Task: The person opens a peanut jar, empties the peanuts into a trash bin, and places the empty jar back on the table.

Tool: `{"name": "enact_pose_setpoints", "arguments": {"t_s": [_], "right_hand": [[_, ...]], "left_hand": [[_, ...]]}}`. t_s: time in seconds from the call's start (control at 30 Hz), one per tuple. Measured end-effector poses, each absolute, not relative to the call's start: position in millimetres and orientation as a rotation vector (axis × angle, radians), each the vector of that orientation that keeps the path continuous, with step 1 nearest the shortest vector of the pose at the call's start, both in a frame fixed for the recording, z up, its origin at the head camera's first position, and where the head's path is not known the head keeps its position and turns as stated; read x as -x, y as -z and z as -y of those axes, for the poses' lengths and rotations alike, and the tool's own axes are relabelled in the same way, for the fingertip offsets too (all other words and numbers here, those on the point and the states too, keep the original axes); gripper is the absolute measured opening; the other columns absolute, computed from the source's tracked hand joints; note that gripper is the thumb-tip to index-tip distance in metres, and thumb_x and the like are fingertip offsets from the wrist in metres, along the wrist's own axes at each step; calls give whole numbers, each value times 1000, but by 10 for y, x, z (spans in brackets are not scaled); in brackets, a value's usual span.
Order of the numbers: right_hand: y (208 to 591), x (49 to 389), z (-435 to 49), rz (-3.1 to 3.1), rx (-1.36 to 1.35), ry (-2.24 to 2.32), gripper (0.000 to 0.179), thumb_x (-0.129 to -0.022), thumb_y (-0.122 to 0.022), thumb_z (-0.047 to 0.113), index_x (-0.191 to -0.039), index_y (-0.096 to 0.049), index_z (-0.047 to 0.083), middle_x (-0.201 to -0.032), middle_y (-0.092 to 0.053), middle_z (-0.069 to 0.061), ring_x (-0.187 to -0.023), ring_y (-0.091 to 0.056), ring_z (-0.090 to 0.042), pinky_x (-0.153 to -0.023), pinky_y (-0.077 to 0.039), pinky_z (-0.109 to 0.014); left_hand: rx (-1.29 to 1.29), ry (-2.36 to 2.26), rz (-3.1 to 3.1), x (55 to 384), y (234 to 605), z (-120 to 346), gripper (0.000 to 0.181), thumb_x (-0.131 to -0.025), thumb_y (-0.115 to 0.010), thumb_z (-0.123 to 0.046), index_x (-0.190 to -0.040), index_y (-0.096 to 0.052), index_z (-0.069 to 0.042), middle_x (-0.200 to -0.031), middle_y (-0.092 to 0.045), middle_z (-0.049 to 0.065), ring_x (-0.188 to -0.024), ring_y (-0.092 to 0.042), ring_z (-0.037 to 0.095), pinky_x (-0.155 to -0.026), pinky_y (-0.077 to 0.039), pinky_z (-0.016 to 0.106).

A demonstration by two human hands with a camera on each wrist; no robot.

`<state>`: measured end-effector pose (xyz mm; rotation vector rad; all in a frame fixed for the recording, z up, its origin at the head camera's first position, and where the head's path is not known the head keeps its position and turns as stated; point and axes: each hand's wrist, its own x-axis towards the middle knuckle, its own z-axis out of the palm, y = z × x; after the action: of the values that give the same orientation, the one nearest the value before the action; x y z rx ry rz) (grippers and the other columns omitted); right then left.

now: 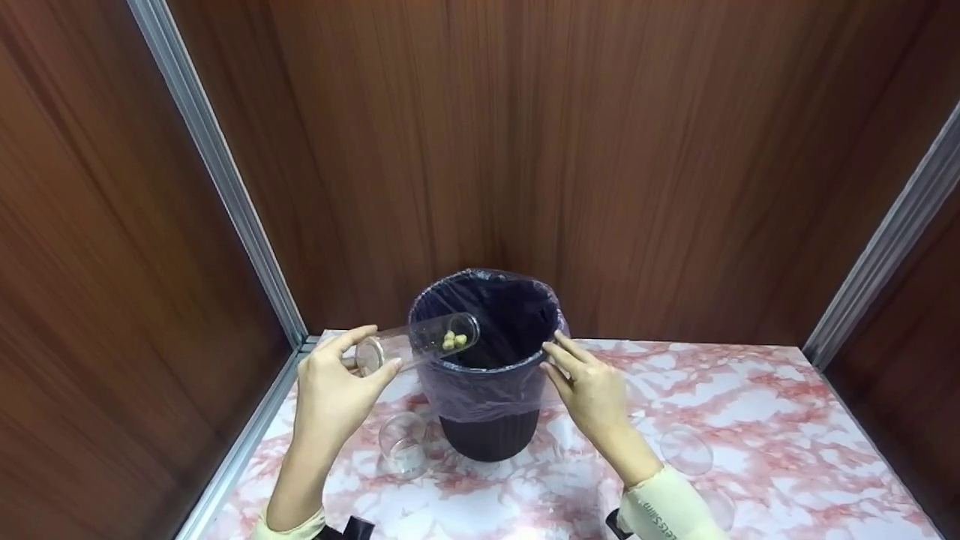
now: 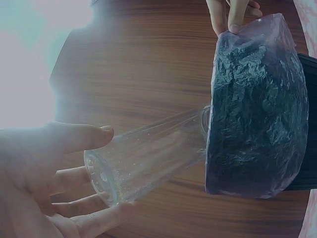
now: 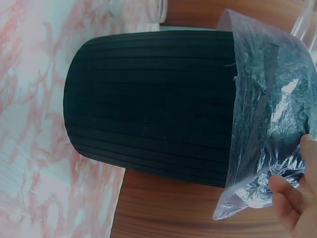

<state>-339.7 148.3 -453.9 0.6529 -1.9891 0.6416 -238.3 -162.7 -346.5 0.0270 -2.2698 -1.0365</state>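
Note:
My left hand [image 1: 334,386] grips a clear cylindrical container [image 1: 412,343] near its base. The container lies tilted almost sideways, its far end over the mouth of a black trash bin [image 1: 489,439]. Several small yellowish balls [image 1: 454,341] sit inside near that far end. A thin translucent purple bag [image 1: 480,394] lines the bin and folds down over its outside. On the bin's right side, my right hand [image 1: 596,390] holds the bag-covered rim between fingers and thumb. The left wrist view shows the container's base [image 2: 101,178] between my thumb and fingers; its far end is hidden behind the bag.
A clear container [image 1: 403,450] stands on the marbled red-and-white table [image 1: 750,405], left of the bin. Clear round objects [image 1: 686,451] are faintly visible near my right forearm. Brown wood-grain panels [image 1: 525,150] with metal corner rails [image 1: 225,172] enclose the table.

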Motion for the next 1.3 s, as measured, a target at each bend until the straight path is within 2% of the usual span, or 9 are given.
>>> {"name": "enact_pose_setpoints", "arguments": {"t_s": [0.2,0.33,0.47,0.7,0.83,0.93,1.0,1.1,1.3], "right_hand": [[4544,3398,-1482,1992,-658,-648,33,-79,-82,17,-110,-75,13,-119,-67,-8,-83,-71,-20,-57,-55,-37],[4551,3401,-1483,1988,-667,-658,32,-78,-83,14,-110,-75,12,-119,-67,-9,-84,-71,-20,-58,-56,-36],[4555,3401,-1482,1985,-664,-660,33,-79,-82,15,-110,-75,13,-119,-67,-8,-82,-71,-19,-56,-55,-35],[4569,3398,-1468,1987,-653,-674,32,-79,-82,17,-111,-75,15,-120,-67,-6,-77,-71,-17,-52,-53,-33],[4570,3387,-1459,1984,-656,-682,32,-80,-82,17,-111,-75,15,-120,-67,-6,-66,-68,-12,-48,-50,-30],[4561,3381,-1463,1986,-655,-685,33,-79,-82,16,-111,-75,15,-120,-67,-6,-55,-61,-7,-44,-46,-28],[4551,3377,-1468,1993,-651,-688,33,-79,-82,16,-111,-75,15,-120,-67,-7,-55,-61,-8,-44,-45,-29],[4539,3378,-1476,2011,-648,-680,33,-80,-82,17,-112,-74,15,-121,-66,-7,-69,-69,-14,-47,-49,-32],[4550,3376,-1484,2038,-645,-685,32,-82,-80,19,-114,-74,15,-123,-65,-6,-58,-62,-9,-46,-47,-30]], "left_hand": [[50,966,2288,2417,3393,1612,50,-66,-89,-18,-113,-73,-12,-104,-68,7,-78,-65,21,-69,-54,34],[110,910,2271,2439,3329,1580,49,-66,-89,-18,-112,-73,-10,-104,-68,7,-77,-61,21,-66,-51,35],[150,919,2222,2451,3295,1555,49,-67,-89,-17,-112,-73,-10,-103,-68,5,-77,-62,17,-65,-54,32],[176,866,2227,2450,3354,1578,49,-64,-90,-14,-109,-73,-7,-102,-68,8,-77,-61,21,-65,-50,35],[119,887,2199,2415,3428,1608,45,-64,-89,-14,-105,-71,-8,-98,-66,5,-78,-61,20,-66,-50,33],[61,907,2198,2392,3498,1622,43,-64,-86,-13,-102,-67,-7,-99,-65,5,-86,-61,23,-73,-49,36],[17,926,2220,2382,3542,1631,45,-62,-83,-13,-102,-62,-6,-100,-64,7,-90,-60,28,-76,-47,39],[-33,967,2309,2364,3605,1651,54,-61,-80,-11,-108,-54,-5,-104,-60,11,-95,-56,31,-81,-46,43],[-51,971,2566,2338,3766,1633,75,-64,-80,-17,-131,-48,-3,-113,-48,14,-97,-51,29,-86,-47,45]]}}
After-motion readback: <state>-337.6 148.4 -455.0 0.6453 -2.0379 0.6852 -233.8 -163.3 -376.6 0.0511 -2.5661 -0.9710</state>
